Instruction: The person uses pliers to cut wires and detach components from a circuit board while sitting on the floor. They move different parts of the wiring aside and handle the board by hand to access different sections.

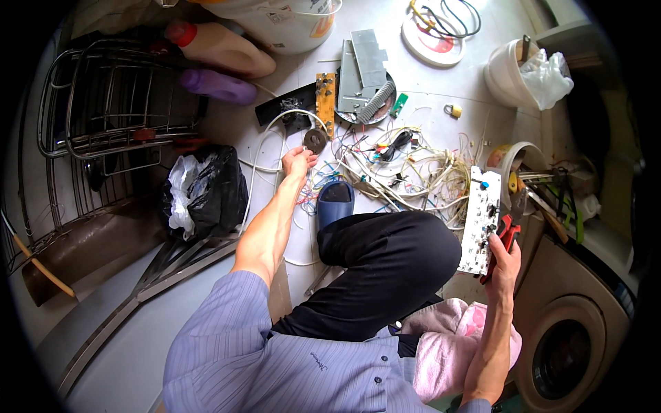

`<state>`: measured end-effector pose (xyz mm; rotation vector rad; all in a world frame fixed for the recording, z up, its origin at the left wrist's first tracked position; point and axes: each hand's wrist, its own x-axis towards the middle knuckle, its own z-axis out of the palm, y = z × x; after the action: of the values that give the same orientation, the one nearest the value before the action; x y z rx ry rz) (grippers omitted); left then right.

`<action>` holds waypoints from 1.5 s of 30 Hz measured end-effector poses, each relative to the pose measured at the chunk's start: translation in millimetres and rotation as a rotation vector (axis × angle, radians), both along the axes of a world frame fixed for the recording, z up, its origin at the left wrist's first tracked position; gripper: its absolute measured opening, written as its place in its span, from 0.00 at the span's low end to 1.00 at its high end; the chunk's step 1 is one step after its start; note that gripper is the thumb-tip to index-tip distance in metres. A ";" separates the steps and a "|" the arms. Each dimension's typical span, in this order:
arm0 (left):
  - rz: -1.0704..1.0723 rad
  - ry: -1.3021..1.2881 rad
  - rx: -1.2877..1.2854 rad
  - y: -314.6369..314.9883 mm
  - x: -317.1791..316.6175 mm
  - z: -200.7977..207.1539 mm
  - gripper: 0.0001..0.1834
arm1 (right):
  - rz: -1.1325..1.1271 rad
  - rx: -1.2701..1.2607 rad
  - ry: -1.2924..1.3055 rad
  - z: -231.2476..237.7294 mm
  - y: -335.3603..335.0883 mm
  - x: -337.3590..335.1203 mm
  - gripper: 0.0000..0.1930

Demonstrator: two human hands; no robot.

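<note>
My left hand (297, 162) reaches out over the floor with its fingers curled together. Just beyond the fingertips is a dark round disc (315, 141) with a hole in its middle; what the fingers pinch, if anything, is too small to name. On the right, my right hand (505, 263) grips red-handled pliers (508, 230), their jaws pointing away from me. The same hand also holds a long white circuit board (480, 220) dotted with small components. Between the hands, a tangle of loose wires (406, 168) spreads over the floor, with a black coiled cable (397, 146) on it.
An orange-brown circuit board (326, 103) and grey metal plates (363, 69) lie ahead. A white bucket (506, 72) stands far right, near a tub of tools (513, 155). On the left are a black bag (213, 196) and wire rack (103, 103). A washing machine (561, 344) is at right.
</note>
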<state>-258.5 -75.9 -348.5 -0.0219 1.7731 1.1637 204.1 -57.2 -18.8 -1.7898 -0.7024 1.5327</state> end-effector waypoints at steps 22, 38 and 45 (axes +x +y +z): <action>-0.550 -0.767 0.723 42.5 109.8 330.0 0.11 | 0.705 -0.100 -0.068 112.2 -93.6 -47.7 0.14; -0.962 -1.055 0.571 -68.6 232.7 419.1 0.10 | 0.799 0.135 -0.256 121.0 -214.5 -21.4 0.14; -0.959 -1.186 0.505 -109.9 246.9 423.9 0.14 | 0.451 0.212 -0.358 124.9 -249.1 -2.5 0.12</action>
<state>-11.6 -185.8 75.4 0.3340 0.2919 0.5788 201.6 -306.3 106.1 -1.8396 -1.4692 1.3467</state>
